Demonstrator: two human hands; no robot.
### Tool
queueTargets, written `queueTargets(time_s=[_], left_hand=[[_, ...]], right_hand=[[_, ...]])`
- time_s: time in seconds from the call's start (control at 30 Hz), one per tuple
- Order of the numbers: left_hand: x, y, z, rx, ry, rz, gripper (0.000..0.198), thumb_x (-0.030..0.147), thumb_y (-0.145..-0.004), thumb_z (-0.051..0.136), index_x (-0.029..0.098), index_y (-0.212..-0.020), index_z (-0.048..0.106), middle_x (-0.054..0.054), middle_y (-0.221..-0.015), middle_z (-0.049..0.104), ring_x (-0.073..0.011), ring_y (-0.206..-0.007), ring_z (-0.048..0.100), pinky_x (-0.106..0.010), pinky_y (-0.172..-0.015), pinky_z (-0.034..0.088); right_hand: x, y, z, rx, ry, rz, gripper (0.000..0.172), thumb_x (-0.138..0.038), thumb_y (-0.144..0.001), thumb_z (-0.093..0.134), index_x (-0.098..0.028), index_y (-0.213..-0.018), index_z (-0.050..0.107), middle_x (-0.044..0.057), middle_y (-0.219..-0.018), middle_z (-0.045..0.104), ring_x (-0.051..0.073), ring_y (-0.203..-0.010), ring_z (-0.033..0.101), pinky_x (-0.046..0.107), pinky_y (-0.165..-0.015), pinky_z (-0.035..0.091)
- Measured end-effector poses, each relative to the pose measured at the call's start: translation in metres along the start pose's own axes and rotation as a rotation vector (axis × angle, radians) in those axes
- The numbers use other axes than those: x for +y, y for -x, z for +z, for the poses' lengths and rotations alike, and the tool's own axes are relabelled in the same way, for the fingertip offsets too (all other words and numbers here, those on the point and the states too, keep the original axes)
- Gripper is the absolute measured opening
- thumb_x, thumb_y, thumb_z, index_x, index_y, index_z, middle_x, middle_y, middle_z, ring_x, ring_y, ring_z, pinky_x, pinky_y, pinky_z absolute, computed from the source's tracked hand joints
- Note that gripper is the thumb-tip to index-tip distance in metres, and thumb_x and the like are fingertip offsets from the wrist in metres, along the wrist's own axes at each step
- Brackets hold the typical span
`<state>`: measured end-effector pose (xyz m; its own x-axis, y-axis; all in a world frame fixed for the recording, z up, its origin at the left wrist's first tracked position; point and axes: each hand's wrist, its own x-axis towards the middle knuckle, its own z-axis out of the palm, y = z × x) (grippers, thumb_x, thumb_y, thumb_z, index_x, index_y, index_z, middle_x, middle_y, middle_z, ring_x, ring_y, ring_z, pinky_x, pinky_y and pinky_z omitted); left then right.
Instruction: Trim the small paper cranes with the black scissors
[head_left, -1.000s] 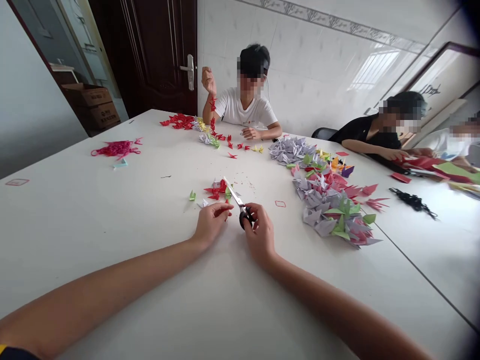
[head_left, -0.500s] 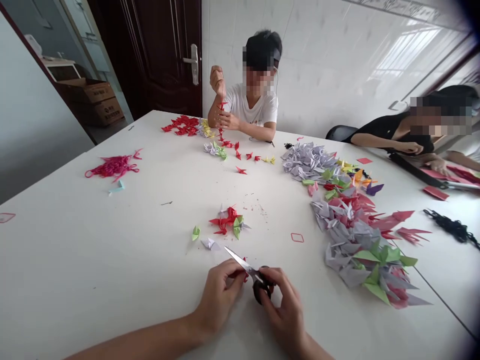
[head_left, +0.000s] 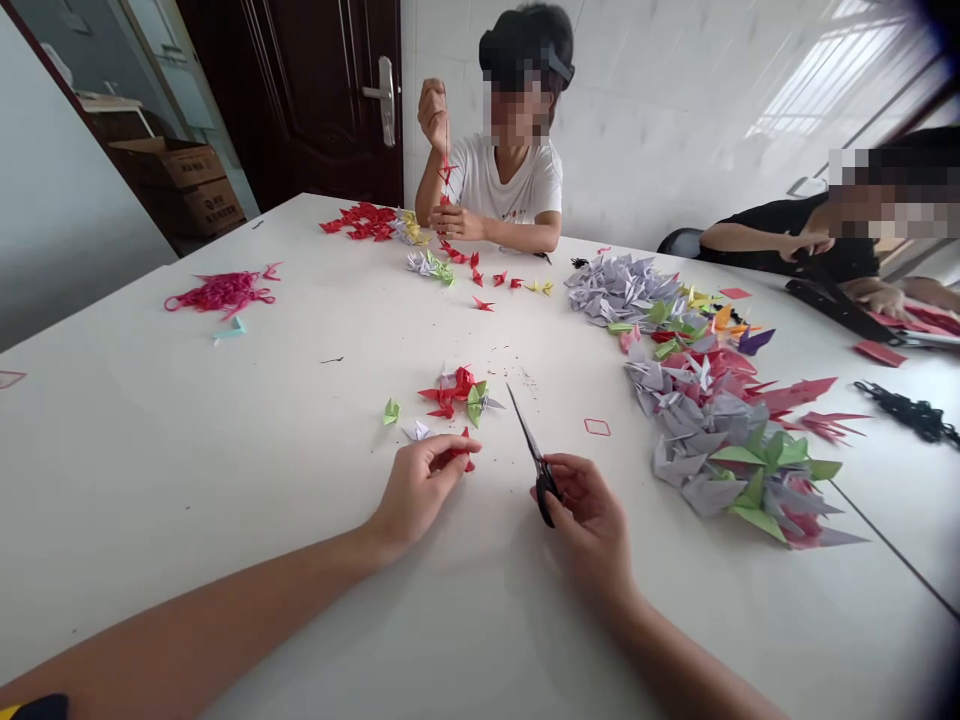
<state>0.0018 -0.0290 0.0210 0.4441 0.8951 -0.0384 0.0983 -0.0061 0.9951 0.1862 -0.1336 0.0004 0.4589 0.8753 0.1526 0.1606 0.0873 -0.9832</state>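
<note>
My left hand [head_left: 421,487] pinches a small red paper crane [head_left: 466,452] just above the white table. Black-handled scissors [head_left: 541,470] are in my right hand [head_left: 589,505], blades pointing away from me and closed together. A gap separates the scissors from the crane. Just beyond my left hand lies a white folded crane [head_left: 418,430], partly hidden by the hand. A green crane [head_left: 391,411] lies to its left, and a small cluster of red, green and white cranes [head_left: 454,392] sits beyond.
A large heap of white, red and green cranes [head_left: 697,400] spreads on the right, near black cord [head_left: 907,412]. Pink cord [head_left: 225,291] lies far left. Across the table, one person [head_left: 506,190] holds up strung red cranes; another [head_left: 795,235] works beside a paper cutter [head_left: 844,312].
My hands have moved forward and apart. The scissors have come away from the red crane to the right, and their blades now point more straight ahead. The person opposite has raised the string slightly.
</note>
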Motion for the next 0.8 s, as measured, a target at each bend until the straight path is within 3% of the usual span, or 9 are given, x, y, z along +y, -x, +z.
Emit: queueTargets(time_s=[0.27,0.53,0.8], left_hand=[[0.002,0.001,-0.004,-0.065,-0.031,0.023,0.024,0.037,-0.087,0.062,0.026,-0.100,0.077,-0.008,-0.101,0.074,-0.0221,-0.088,0.071,-0.036,-0.084,0.059],[0.004,-0.001,-0.005,-0.037,-0.036,0.059,0.024,0.032,-0.087,0.060,0.021,-0.102,0.075,-0.008,-0.102,0.075,-0.0198,-0.087,0.071,-0.034,-0.083,0.058],[-0.003,-0.011,-0.008,-0.008,-0.048,0.133,0.019,0.025,-0.086,0.056,0.021,-0.091,0.073,-0.006,-0.097,0.074,-0.0170,-0.079,0.067,-0.027,-0.066,0.051]], right_hand=[[0.000,-0.007,0.004,-0.001,-0.033,0.069,0.026,-0.034,-0.081,0.071,-0.024,-0.105,0.066,0.002,-0.083,0.062,0.014,-0.067,0.061,0.026,-0.058,0.051],[-0.001,-0.008,0.006,-0.037,-0.036,0.074,0.029,-0.034,-0.080,0.073,-0.024,-0.106,0.066,0.001,-0.083,0.062,0.013,-0.067,0.060,0.024,-0.057,0.048],[0.000,-0.015,-0.007,-0.007,0.013,0.105,0.043,-0.042,-0.064,0.086,-0.023,-0.099,0.069,-0.001,-0.076,0.055,0.013,-0.060,0.057,0.022,-0.044,0.043]])
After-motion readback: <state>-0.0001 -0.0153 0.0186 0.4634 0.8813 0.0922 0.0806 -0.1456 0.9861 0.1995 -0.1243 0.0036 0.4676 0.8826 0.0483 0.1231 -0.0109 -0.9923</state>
